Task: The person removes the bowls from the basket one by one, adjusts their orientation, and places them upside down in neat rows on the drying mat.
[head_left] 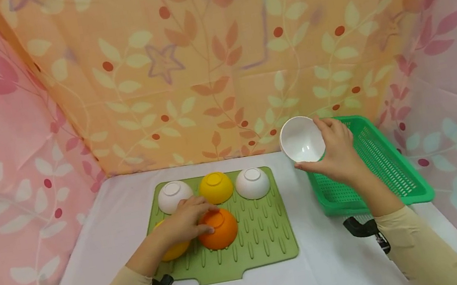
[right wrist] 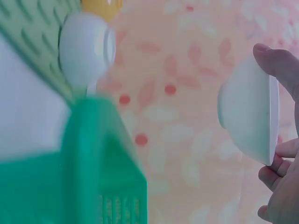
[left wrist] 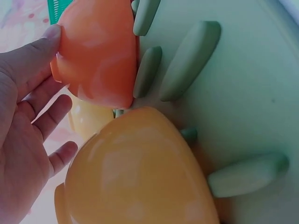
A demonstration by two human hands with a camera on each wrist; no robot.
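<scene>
My left hand (head_left: 180,222) reaches over the mat and pinches the foot of an upside-down orange bowl (head_left: 226,236) between thumb and forefinger. The remaining fingers are spread loosely in the left wrist view. Beneath that hand, a yellow bowl (head_left: 176,251) is partly hidden. In my right hand (head_left: 340,154) is a white bowl (head_left: 300,139), gripped by its rim with thumb and fingers. Its hollow side faces the head camera, and it is raised near the green basket (head_left: 422,192). The right wrist view shows this white bowl (right wrist: 247,112) side-on, above the basket's blurred rim.
On the green ridged drying mat (head_left: 268,242), a back row of upside-down bowls runs white (head_left: 170,201), yellow (head_left: 214,193) and white (head_left: 253,187). A white cloth (head_left: 322,268) covers the table. Floral curtains (head_left: 206,65) close off the back and both sides.
</scene>
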